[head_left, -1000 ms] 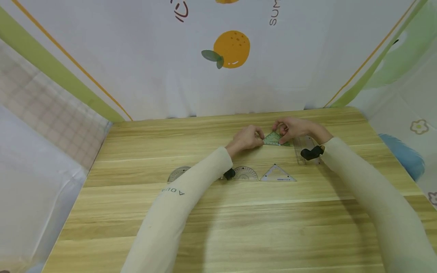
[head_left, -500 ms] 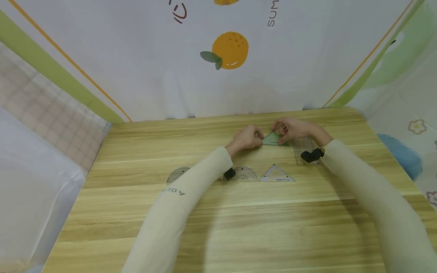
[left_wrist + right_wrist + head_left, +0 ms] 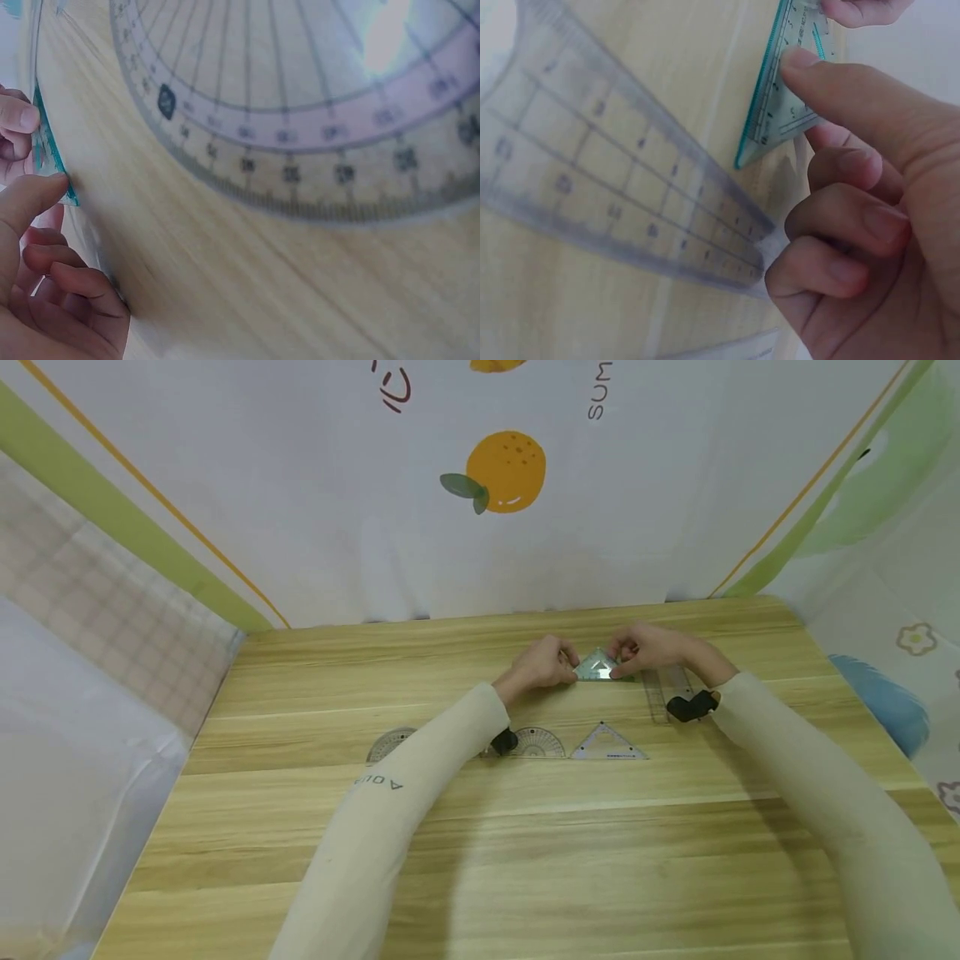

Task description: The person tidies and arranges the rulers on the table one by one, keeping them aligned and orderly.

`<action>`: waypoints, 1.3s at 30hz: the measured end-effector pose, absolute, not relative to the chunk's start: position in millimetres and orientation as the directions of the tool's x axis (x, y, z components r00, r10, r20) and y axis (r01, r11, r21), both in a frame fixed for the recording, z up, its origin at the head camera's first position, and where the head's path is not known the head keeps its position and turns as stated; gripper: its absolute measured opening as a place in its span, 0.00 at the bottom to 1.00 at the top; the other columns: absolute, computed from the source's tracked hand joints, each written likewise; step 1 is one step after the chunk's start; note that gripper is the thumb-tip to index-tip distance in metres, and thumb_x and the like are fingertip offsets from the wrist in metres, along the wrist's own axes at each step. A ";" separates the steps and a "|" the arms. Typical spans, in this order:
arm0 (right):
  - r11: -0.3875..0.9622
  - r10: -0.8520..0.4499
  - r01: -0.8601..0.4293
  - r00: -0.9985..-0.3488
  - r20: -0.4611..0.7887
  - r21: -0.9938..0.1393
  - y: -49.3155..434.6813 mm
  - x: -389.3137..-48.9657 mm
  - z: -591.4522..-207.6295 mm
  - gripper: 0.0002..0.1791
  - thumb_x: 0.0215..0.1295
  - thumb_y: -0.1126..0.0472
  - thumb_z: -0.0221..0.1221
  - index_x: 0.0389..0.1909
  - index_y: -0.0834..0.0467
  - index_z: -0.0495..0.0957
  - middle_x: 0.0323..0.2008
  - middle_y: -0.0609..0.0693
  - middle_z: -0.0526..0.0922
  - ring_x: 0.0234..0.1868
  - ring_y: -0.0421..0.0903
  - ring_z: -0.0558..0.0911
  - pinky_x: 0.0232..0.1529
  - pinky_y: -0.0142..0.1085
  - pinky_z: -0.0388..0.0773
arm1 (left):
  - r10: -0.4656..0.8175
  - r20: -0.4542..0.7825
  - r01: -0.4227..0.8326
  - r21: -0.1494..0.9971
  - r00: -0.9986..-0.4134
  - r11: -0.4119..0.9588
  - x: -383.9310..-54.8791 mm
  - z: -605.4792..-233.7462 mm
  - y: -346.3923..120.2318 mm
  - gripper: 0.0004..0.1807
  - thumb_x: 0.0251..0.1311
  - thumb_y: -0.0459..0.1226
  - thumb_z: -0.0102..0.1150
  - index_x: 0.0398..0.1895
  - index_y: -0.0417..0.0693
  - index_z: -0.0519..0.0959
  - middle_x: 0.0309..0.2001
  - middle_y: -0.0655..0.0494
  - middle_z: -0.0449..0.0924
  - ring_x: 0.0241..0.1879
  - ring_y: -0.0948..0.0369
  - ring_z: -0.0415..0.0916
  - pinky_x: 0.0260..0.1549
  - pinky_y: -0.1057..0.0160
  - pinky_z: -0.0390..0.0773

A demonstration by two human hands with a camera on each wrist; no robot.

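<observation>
A green-tinted triangular set square is held between both hands near the back of the table. At its left corner, my left hand pinches it with thumb and fingers. My right hand pinches its right side; in the right wrist view the thumb lies over the marked face, other fingers curled below. Light glares off the set square in the head view. A clear ruler lies beside the right wrist, partly next to another clear piece that the wrist camera hides.
In a row nearer the front lie a clear protractor and a clear triangular set square. Another protractor is partly covered by the left sleeve. A white printed cloth hangs behind the wooden table.
My right hand has shifted slightly to the right and its fingers sit lower at the green set square, which now catches a bright glare. The left hand stays in place.
</observation>
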State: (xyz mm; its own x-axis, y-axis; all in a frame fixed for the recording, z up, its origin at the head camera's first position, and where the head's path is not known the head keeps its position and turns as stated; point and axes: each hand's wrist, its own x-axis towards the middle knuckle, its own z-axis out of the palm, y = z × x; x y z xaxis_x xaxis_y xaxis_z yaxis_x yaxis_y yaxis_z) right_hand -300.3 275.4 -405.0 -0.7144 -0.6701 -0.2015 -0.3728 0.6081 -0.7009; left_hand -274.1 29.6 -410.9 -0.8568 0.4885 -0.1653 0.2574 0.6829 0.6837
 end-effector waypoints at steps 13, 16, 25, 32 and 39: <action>0.543 -0.721 -0.448 -0.683 -0.120 -0.710 280.5 -295.8 -407.1 0.09 0.70 0.66 0.65 0.28 0.61 0.79 0.21 0.46 0.67 0.23 0.41 0.65 0.31 0.35 0.65 | 0.530 -0.136 0.326 0.653 -0.837 0.684 -274.3 -407.8 25.1 0.07 0.64 0.34 0.67 0.43 0.43 0.85 0.35 0.55 0.80 0.31 0.63 0.71 0.31 0.67 0.70; 0.523 -0.735 -0.468 -0.671 -0.098 -0.712 281.3 -295.7 -408.4 0.12 0.70 0.66 0.64 0.25 0.61 0.77 0.20 0.45 0.66 0.23 0.40 0.64 0.31 0.35 0.65 | 0.545 -0.116 0.345 0.660 -0.831 0.667 -273.5 -406.3 22.6 0.07 0.64 0.34 0.67 0.43 0.43 0.86 0.38 0.54 0.81 0.33 0.62 0.72 0.33 0.67 0.72; 0.496 -0.745 -0.493 -0.665 -0.059 -0.715 281.2 -291.7 -406.7 0.18 0.71 0.64 0.64 0.20 0.57 0.71 0.19 0.44 0.63 0.23 0.40 0.64 0.31 0.36 0.66 | 0.558 -0.070 0.354 0.705 -0.827 0.614 -271.4 -406.3 12.7 0.06 0.67 0.35 0.66 0.43 0.43 0.86 0.34 0.55 0.80 0.31 0.62 0.73 0.31 0.67 0.72; 0.515 -0.711 -0.455 -0.700 -0.065 -0.726 283.1 -286.6 -403.5 0.11 0.71 0.63 0.64 0.28 0.62 0.80 0.20 0.45 0.64 0.23 0.40 0.64 0.31 0.35 0.66 | 0.580 -0.010 0.402 0.710 -0.815 0.578 -269.3 -404.3 9.8 0.06 0.66 0.35 0.66 0.41 0.41 0.87 0.33 0.54 0.81 0.29 0.63 0.70 0.31 0.68 0.70; 0.504 -0.701 -0.445 -0.711 -0.050 -0.740 287.0 -281.3 -401.6 0.16 0.72 0.63 0.63 0.22 0.59 0.74 0.19 0.45 0.64 0.21 0.39 0.61 0.28 0.35 0.65 | 0.582 0.002 0.387 0.748 -0.814 0.539 -265.6 -403.1 6.2 0.06 0.66 0.35 0.67 0.39 0.41 0.87 0.27 0.55 0.76 0.24 0.64 0.65 0.27 0.68 0.65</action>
State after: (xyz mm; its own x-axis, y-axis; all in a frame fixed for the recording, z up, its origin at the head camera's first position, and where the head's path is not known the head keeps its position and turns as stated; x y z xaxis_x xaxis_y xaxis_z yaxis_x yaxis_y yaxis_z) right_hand -281.3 287.0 -401.6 -0.7113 -0.7011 -0.0502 -0.4450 0.5044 -0.7400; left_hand -265.6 6.2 -403.1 -0.8135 0.5815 0.0016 0.3871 0.5394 0.7478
